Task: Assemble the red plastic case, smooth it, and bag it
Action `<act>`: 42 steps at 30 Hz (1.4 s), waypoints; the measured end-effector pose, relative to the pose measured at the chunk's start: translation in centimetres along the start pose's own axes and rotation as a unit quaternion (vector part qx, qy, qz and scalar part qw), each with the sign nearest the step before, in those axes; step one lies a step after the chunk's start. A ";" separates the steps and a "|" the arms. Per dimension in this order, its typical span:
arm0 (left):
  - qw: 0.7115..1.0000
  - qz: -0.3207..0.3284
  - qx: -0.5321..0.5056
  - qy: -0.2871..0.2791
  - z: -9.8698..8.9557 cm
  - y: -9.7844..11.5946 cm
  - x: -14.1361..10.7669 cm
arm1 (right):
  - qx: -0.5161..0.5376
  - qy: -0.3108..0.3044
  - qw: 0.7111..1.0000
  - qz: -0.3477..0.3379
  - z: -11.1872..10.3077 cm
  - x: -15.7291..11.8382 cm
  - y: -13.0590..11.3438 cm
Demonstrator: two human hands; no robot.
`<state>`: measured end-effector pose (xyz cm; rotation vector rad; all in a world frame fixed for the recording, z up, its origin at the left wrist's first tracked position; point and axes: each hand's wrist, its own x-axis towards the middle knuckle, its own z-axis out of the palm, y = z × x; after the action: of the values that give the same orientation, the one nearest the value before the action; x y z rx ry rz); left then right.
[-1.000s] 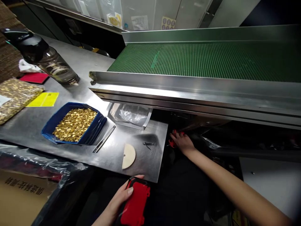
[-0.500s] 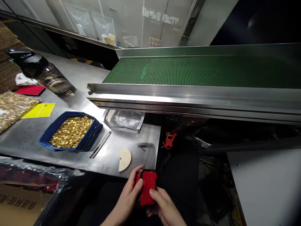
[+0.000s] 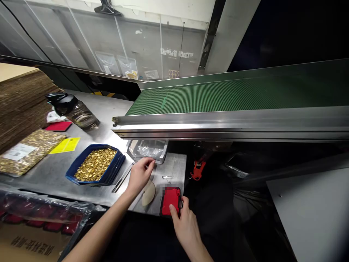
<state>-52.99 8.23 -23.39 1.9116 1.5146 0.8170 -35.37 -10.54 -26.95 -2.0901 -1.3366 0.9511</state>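
Observation:
A red and black case (image 3: 171, 202) is in my right hand (image 3: 187, 220), with the thumb on its red face and the fingers at its right side and behind. It is held at the table's front edge. My left hand (image 3: 141, 176) is off the case, over the table by the front rim of a grey tray (image 3: 160, 159) with clear plastic in it. Its fingers are curled in towards the thumb; whether anything is between them is hidden. Below this hand lies a pale half-round disc (image 3: 148, 193). Small metal nippers (image 3: 167, 177) rest to its right, and a slim cutter knife (image 3: 122, 178) to its left.
A blue bin (image 3: 71, 174) of gold pieces stands left, near a bag of gold pieces (image 3: 40, 145), a yellow card (image 3: 65, 145) and a water bottle (image 3: 81, 114). A green conveyor (image 3: 196, 98) spans behind. An orange-red tool (image 3: 197, 170) is right of the table; a lined carton (image 3: 32, 240) is front left.
My left hand has let go of the red case and moved up and left to the grey tray. My right hand keeps the case, now slightly higher. The camera view has shifted.

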 end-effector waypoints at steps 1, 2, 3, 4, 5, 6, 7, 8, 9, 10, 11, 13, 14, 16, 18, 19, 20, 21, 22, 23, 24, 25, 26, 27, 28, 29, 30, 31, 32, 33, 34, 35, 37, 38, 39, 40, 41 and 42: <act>1.000 0.008 0.015 -0.007 0.1 -0.5 1.7 | -0.012 -0.007 1.000 0.002 -0.3 -0.1 0.0; 0.999 0.014 0.030 -0.017 0.3 -1.0 3.5 | -0.019 -0.018 1.000 0.008 -0.7 -0.1 0.0; 0.999 0.017 0.044 -0.027 0.6 -1.4 5.1 | -0.021 -0.028 0.999 0.014 -1.1 -0.2 0.1; 0.997 0.016 0.057 -0.038 0.8 -1.8 6.7 | -0.016 -0.034 0.999 0.019 -1.7 -0.4 0.4; 0.996 0.013 0.070 -0.049 1.0 -2.1 8.1 | -0.002 -0.033 0.999 0.022 -2.2 -0.7 0.9; 0.995 0.006 0.081 -0.062 1.2 -2.4 9.3 | 0.018 -0.025 0.999 0.023 -2.8 -1.0 1.5; 0.993 -0.002 0.090 -0.073 1.3 -2.7 10.3 | 0.040 -0.013 0.999 0.023 -3.2 -1.4 2.2; 0.992 -0.012 0.096 -0.081 1.4 -3.0 11.1 | 0.059 -0.001 0.998 0.025 -3.5 -1.9 3.2; 0.991 -0.022 0.100 -0.087 1.3 -3.3 11.8 | 0.075 0.011 0.997 0.029 -3.7 -2.4 4.1; 0.991 -0.030 0.100 -0.089 1.3 -3.5 12.2 | 0.091 0.020 0.995 0.035 -3.8 -2.9 5.1; 0.991 -0.036 0.098 -0.088 1.1 -3.7 12.5 | 0.107 0.025 0.993 0.042 -3.8 -3.4 6.1; 0.992 -0.041 0.089 -0.082 0.8 -3.9 12.5 | 0.143 0.032 0.987 0.059 -3.6 -4.3 7.6; 0.993 -0.040 0.082 -0.076 0.6 -3.9 12.3 | 0.157 0.034 0.985 0.068 -3.5 -4.6 8.0; 0.995 -0.032 0.070 -0.059 0.1 -3.6 11.6 | 0.173 0.035 0.981 0.077 -3.6 -4.9 8.0; 0.997 -0.019 0.058 -0.040 -0.5 -3.1 10.3 | 0.175 0.029 0.981 0.074 -3.9 -4.7 7.1; 0.998 -0.012 0.053 -0.031 -0.7 -2.8 9.6 | 0.176 0.025 0.982 0.069 -4.2 -4.4 6.3; 0.999 -0.005 0.047 -0.024 -1.0 -2.5 8.9 | 0.178 0.019 0.982 0.060 -4.5 -4.0 5.4; 0.999 0.002 0.040 -0.017 -1.1 -2.3 8.1 | 0.180 0.011 0.982 0.048 -4.8 -3.6 4.3; 0.999 0.008 0.034 -0.010 -1.3 -2.1 7.4 | 0.182 0.001 0.983 0.034 -5.1 -3.1 3.1; 1.000 0.012 0.027 -0.004 -1.3 -2.0 6.9 | 0.183 -0.010 0.983 0.018 -5.3 -2.5 2.0; 1.000 0.013 0.021 0.000 -1.3 -1.9 6.4 | 0.183 -0.022 0.983 -0.001 -5.5 -2.0 0.8; 1.000 0.014 0.015 0.003 -1.2 -1.9 6.1 | 0.184 -0.034 0.982 -0.020 -5.6 -1.4 -0.3; 1.000 0.014 0.009 0.001 -1.1 -1.8 5.9 | 0.184 -0.045 0.981 -0.038 -5.6 -1.0 -1.3; 1.000 0.015 0.003 -0.002 -1.0 -1.8 5.7 | 0.183 -0.054 0.980 -0.055 -5.5 -0.6 -2.2; 1.000 0.019 -0.006 -0.007 -0.9 -1.8 5.6 | 0.180 -0.061 0.979 -0.070 -5.4 -0.4 -2.9; 1.000 0.024 -0.015 -0.012 -0.8 -1.7 5.6 | 0.175 -0.068 0.979 -0.082 -5.3 -0.2 -3.5; 0.999 0.031 -0.025 -0.017 -0.7 -1.6 5.5 | 0.171 -0.073 0.978 -0.091 -5.2 -0.1 -4.0; 0.998 0.039 -0.034 -0.021 -0.7 -1.5 5.4 | 0.168 -0.076 0.978 -0.097 -5.1 0.0 -4.4; 0.998 0.047 -0.042 -0.024 -0.8 -1.4 5.3 | 0.166 -0.079 0.978 -0.101 -5.0 0.1 -4.7; 0.997 0.055 -0.048 -0.028 -0.8 -1.2 5.2 | 0.162 -0.080 0.978 -0.104 -5.1 0.3 -5.0; 0.996 0.062 -0.053 -0.031 -0.9 -1.2 5.1 | 0.157 -0.080 0.979 -0.107 -5.1 0.6 -5.2; 0.996 0.068 -0.056 -0.034 -1.0 -1.1 5.0 | 0.149 -0.078 0.980 -0.110 -5.2 1.1 -5.5; 0.995 0.073 -0.061 -0.033 -1.1 -1.1 4.9 | 0.128 -0.069 0.982 -0.120 -5.5 2.3 -6.2; 0.995 0.070 -0.064 -0.029 -1.2 -1.2 4.9 | 0.118 -0.063 0.983 -0.124 -5.6 3.1 -6.7; 0.995 0.065 -0.068 -0.022 -1.2 -1.3 4.9 | 0.108 -0.056 0.984 -0.129 -5.7 3.9 -7.2; 0.996 0.058 -0.073 -0.015 -1.2 -1.4 5.0 | 0.099 -0.048 0.985 -0.134 -5.7 4.8 -7.8; 0.996 0.051 -0.079 -0.009 -1.3 -1.5 5.0 | 0.087 -0.039 0.986 -0.139 -5.7 5.7 -8.5; 0.995 0.044 -0.086 -0.005 -1.4 -1.7 5.1 | 0.073 -0.029 0.986 -0.146 -5.7 6.5 -9.2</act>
<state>-54.18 13.64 -23.12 1.8632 1.3164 0.9437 -34.54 -0.97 -18.72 -1.7131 -1.5036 0.9566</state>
